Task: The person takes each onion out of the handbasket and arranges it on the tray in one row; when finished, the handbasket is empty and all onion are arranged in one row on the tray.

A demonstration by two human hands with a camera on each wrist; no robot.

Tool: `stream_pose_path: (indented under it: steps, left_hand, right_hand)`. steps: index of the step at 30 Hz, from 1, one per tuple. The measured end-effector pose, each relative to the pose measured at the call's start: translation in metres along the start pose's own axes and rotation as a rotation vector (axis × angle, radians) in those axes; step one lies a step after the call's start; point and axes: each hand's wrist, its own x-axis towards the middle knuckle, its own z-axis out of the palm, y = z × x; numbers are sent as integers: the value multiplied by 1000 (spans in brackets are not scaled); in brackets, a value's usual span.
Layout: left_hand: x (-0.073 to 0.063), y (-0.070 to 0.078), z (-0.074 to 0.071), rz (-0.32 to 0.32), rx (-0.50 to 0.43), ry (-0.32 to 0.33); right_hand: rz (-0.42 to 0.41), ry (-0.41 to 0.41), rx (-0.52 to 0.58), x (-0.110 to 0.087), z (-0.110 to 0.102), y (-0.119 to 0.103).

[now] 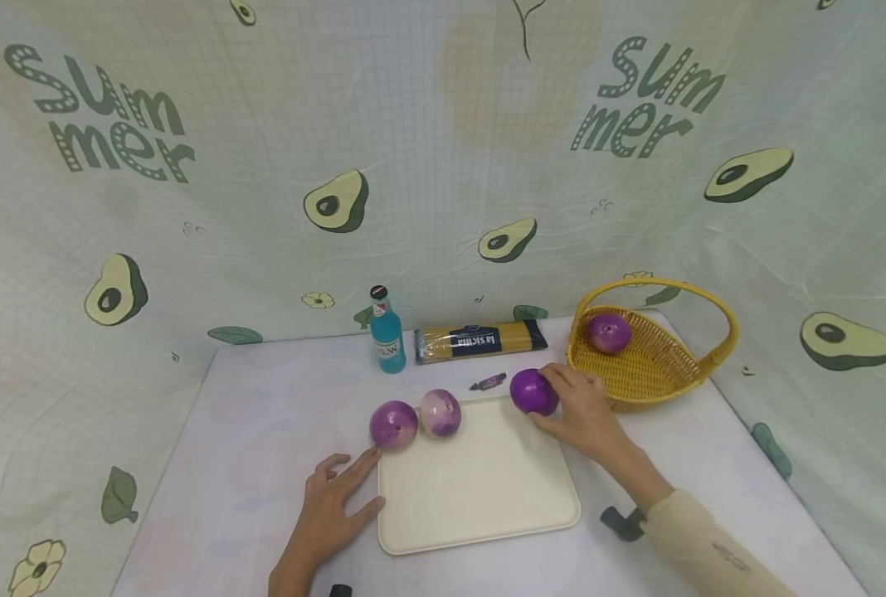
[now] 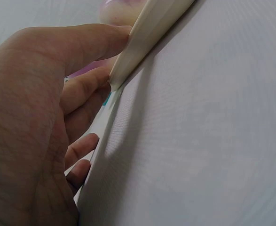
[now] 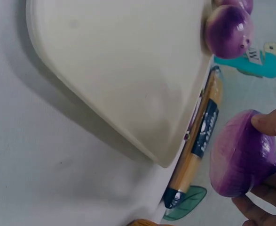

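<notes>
The right hand (image 1: pixel 581 419) pinches a purple onion (image 1: pixel 530 393) between thumb and fingers, over the one o'clock corner of the tray (image 1: pixel 480 497). The left hand (image 1: pixel 327 510) grips nothing; its loosely extended fingers touch the tray's rim near nine o'clock. Two paler onions (image 1: pixel 394 425) sit close together at ten and eleven o'clock; beyond the tray, a basket (image 1: pixel 655 377) holding another onion (image 1: pixel 609 332) stands at two o'clock on the desk (image 1: pixel 241 414). The fingertip hold on smooth, round skin could slip, and a nudge from the left fingers might set the paler pair rolling.
</notes>
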Motion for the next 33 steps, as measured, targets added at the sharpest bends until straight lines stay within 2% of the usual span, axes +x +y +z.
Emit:
stream_pose_path:
  steps: [18,27,33]
  left_hand:
    - [1,2,-2,-2,9,-3]
    - [0,2,-1,8,26,20]
    - [0,3,-2,-5,18,4]
  right_hand:
    - [-27,5,18,3,12,-10]
    - [-46,23,6,4,20,-14]
    - [-48,15,10,7,24,-18]
